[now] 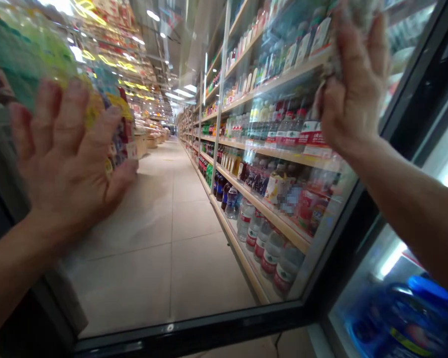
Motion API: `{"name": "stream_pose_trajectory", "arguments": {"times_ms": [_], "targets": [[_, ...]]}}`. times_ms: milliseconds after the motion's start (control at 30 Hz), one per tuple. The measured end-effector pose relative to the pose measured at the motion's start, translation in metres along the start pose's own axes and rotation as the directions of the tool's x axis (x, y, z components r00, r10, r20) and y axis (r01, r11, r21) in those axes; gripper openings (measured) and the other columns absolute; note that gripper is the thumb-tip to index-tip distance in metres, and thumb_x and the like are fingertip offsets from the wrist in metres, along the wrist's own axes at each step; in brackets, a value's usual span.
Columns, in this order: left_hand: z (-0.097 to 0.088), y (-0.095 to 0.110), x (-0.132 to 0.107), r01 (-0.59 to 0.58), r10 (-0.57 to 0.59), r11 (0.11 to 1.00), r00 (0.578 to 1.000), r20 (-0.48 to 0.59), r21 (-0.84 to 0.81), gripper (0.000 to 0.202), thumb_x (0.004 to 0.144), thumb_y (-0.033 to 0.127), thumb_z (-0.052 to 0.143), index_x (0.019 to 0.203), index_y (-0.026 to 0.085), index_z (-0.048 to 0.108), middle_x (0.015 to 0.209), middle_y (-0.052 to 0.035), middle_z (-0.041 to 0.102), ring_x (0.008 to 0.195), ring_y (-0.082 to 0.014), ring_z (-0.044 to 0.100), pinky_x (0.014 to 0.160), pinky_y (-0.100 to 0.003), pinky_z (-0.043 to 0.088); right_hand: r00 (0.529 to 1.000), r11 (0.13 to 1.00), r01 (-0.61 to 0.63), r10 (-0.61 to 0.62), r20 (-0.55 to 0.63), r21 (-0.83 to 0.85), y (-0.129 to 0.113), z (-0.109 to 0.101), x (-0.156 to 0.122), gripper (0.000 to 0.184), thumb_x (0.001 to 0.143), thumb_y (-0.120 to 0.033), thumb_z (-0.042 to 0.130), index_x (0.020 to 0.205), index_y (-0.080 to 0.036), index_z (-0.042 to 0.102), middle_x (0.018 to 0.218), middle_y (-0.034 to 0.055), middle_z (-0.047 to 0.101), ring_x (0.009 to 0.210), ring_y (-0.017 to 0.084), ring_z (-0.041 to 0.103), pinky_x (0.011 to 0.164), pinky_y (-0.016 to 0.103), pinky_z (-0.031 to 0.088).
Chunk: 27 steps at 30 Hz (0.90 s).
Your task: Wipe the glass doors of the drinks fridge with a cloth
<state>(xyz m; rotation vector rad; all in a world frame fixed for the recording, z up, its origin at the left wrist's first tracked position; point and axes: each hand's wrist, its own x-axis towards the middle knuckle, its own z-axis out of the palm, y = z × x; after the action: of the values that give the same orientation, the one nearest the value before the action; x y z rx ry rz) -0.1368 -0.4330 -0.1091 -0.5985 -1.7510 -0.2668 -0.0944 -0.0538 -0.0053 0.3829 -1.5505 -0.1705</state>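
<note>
A glass door with a black frame (pixel 209 323) fills most of the view. Against the glass on the left, my left hand (pixel 69 129) is spread with the fingers apart, holding nothing. At the upper right, my right hand (pixel 358 94) grips a crumpled greyish cloth (pixel 363 14) up against the pane. Part of the cloth is hidden by the fingers and blurred.
Through the glass, long shelves (pixel 261 196) of bottled drinks line the right side of a tiled aisle (pixel 142 278). Packed green bottles (pixel 11 44) stand at left. Inside the lit cooler, large blue bottles (pixel 399 318) sit at lower right.
</note>
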Motion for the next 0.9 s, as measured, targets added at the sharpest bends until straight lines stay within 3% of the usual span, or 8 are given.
{"name": "stream_pose_trajectory", "arguments": {"times_ms": [133, 333, 467, 567, 633, 767, 833, 900], "targets": [[-0.002, 0.001, 0.001, 0.016, -0.015, 1.0, 0.999, 0.029, -0.026, 0.078, 0.073, 0.058, 0.043, 0.14, 0.019, 0.032, 0.154, 0.003, 0.011, 0.139, -0.0336, 0.003, 0.108, -0.049, -0.002, 0.973, 0.987, 0.16, -0.157, 0.17, -0.007, -0.016, -0.008, -0.002, 0.056, 0.084, -0.026, 0.044, 0.139, -0.022, 0.036, 0.149, 0.0073, 0.025, 0.138, 0.027, 0.02, 0.11, 0.05, 0.018], [-0.001, 0.002, -0.004, -0.031, 0.031, 0.999, 1.0, -0.002, 0.033, 0.074, 0.077, 0.05, 0.043, 0.143, 0.023, 0.025, 0.153, 0.0081, 0.006, 0.14, -0.0297, 0.002, 0.11, -0.047, -0.002, 0.976, 0.982, -0.19, 0.19, -0.103, 0.019, 0.052, -0.009, 0.029, 0.057, 0.087, -0.03, 0.024, 0.138, -0.008, 0.036, 0.144, 0.0071, 0.033, 0.135, 0.031, 0.022, 0.105, 0.043, 0.019], [-0.001, 0.001, -0.004, 0.008, -0.008, 1.0, 1.0, 0.007, -0.017, 0.076, 0.074, 0.053, 0.048, 0.142, 0.025, 0.028, 0.153, 0.007, 0.008, 0.14, -0.0312, 0.004, 0.111, -0.049, -0.002, 0.997, 0.997, 0.074, -0.074, 0.005, 0.004, 0.003, 0.003, 0.009, 0.054, 0.088, -0.031, 0.036, 0.139, -0.014, 0.037, 0.146, 0.0092, 0.031, 0.136, 0.03, 0.023, 0.107, 0.049, 0.021], [0.001, 0.002, -0.005, 0.014, -0.014, 1.0, 1.0, -0.025, -0.002, 0.071, 0.078, 0.05, 0.049, 0.142, 0.033, 0.024, 0.153, 0.01, 0.008, 0.141, -0.0264, 0.004, 0.113, -0.046, -0.003, 0.914, 0.939, 0.339, -0.345, 0.214, 0.063, -0.025, 0.004, -0.007, 0.052, 0.087, -0.032, 0.043, 0.137, -0.023, 0.038, 0.146, 0.0044, 0.033, 0.137, 0.025, 0.025, 0.11, 0.05, 0.02], [0.003, 0.004, -0.006, -0.017, 0.019, 0.999, 0.999, -0.049, 0.039, 0.067, 0.082, 0.048, 0.046, 0.142, 0.034, 0.021, 0.153, 0.01, 0.007, 0.142, -0.0241, 0.004, 0.113, -0.045, -0.003, 0.936, 0.963, 0.267, -0.27, 0.227, 0.044, -0.012, 0.0, -0.002, 0.05, 0.088, -0.031, 0.043, 0.137, -0.024, 0.038, 0.148, 0.0045, 0.03, 0.137, 0.023, 0.024, 0.11, 0.052, 0.018], [0.005, 0.009, -0.007, -0.069, 0.079, 0.991, 0.993, -0.091, 0.11, 0.065, 0.085, 0.044, 0.046, 0.143, 0.031, 0.02, 0.154, 0.0049, 0.008, 0.142, -0.0228, 0.007, 0.114, -0.045, 0.001, 0.972, 0.972, -0.234, 0.234, -0.024, -0.028, 0.025, -0.005, 0.023, 0.052, 0.089, -0.023, 0.039, 0.14, -0.017, 0.032, 0.149, 0.0134, 0.023, 0.138, 0.026, 0.02, 0.109, 0.051, 0.02], [0.004, 0.013, -0.008, -0.087, 0.103, 0.985, 0.989, -0.107, 0.148, 0.066, 0.085, 0.041, 0.048, 0.143, 0.029, 0.02, 0.154, 0.0013, 0.011, 0.141, -0.0227, 0.008, 0.114, -0.045, 0.004, 0.97, 0.97, -0.243, 0.243, -0.015, -0.019, 0.008, -0.001, 0.017, 0.053, 0.088, -0.022, 0.04, 0.14, -0.018, 0.033, 0.149, 0.0119, 0.023, 0.138, 0.028, 0.02, 0.109, 0.052, 0.02], [0.001, 0.018, -0.008, -0.094, 0.119, 0.976, 0.986, -0.118, 0.196, 0.066, 0.085, 0.039, 0.049, 0.144, 0.027, 0.021, 0.153, -0.0024, 0.013, 0.141, -0.0227, 0.01, 0.114, -0.046, 0.006, 0.997, 0.999, -0.032, 0.031, 0.072, 0.012, -0.028, 0.004, -0.001, 0.056, 0.086, -0.023, 0.044, 0.14, -0.025, 0.032, 0.15, 0.0058, 0.024, 0.138, 0.028, 0.019, 0.11, 0.054, 0.018]]}}
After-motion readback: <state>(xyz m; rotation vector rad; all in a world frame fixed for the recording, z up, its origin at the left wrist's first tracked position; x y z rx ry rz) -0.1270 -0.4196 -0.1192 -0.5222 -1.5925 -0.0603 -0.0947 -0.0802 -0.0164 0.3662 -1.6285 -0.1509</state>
